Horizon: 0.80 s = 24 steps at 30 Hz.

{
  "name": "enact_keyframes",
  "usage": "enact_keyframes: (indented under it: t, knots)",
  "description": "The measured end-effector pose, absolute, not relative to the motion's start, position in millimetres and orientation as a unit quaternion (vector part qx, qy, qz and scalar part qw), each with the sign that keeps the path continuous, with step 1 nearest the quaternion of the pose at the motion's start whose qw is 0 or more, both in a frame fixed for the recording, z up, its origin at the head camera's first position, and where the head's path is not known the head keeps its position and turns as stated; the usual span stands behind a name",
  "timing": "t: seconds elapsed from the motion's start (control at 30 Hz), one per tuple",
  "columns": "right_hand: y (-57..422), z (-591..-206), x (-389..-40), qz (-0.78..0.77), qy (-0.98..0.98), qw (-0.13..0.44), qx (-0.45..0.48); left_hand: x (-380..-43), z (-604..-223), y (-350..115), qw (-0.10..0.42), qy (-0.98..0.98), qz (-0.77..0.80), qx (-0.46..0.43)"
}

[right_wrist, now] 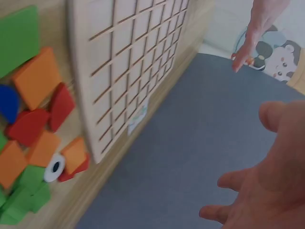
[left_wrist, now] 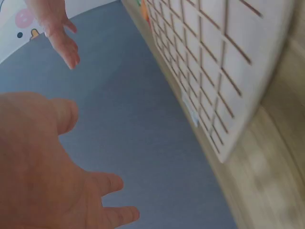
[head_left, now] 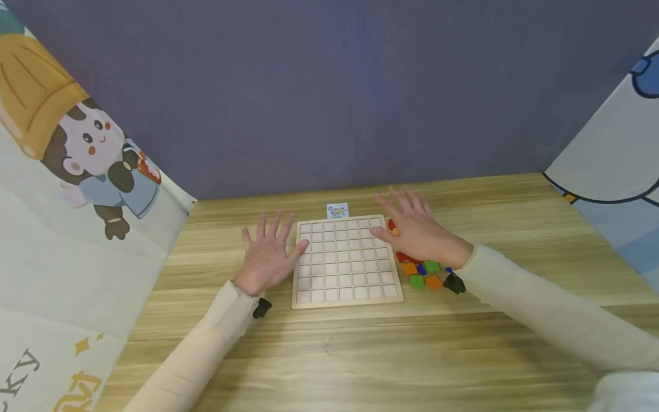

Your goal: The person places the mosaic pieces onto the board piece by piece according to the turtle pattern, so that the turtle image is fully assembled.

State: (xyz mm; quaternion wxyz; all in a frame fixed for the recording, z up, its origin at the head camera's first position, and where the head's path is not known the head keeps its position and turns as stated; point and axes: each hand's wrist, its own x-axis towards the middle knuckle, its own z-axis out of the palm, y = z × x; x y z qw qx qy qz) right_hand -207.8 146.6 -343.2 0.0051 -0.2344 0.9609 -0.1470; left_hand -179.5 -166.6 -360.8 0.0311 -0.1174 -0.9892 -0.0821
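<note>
A square wooden grid board [head_left: 295, 286] with pale cells lies on the table between both hands. My left hand [head_left: 268, 260], fingers spread, hovers over the board's left edge and holds nothing. Across from it, my right hand [head_left: 419, 232] is likewise spread above the board's right edge, partly hiding a pile of coloured pieces. In the right wrist view that pile shows green squares [right_wrist: 19, 38], orange squares [right_wrist: 37, 78], red rounded pieces [right_wrist: 28, 126], a blue piece [right_wrist: 8, 103] and a white piece with a black oval [right_wrist: 54, 167].
A small printed card [head_left: 337, 210] lies just behind the board. The wood-grain table [head_left: 329, 355] meets a dark blue panel [head_left: 329, 103] at the back. Printed cartoon panels stand at the left [head_left: 77, 229] and right [head_left: 607, 137]. Black wrist straps [head_left: 262, 308] show at the sleeves.
</note>
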Motion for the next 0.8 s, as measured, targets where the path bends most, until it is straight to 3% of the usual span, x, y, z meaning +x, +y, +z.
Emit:
enact_keyframes:
  t: [0.37,0.8]
  knots:
    - [176.5,-363.1,-223.9,-0.168,0.957,0.038,-0.233,-183.7,-382.6,-188.3,-0.011,-0.989,-0.089,-0.117]
    - [202.8,-385.8,-232.2,-0.204,0.946,0.081,-0.237,-179.4,-405.9,-201.9,-0.071,-0.973,-0.113,-0.186]
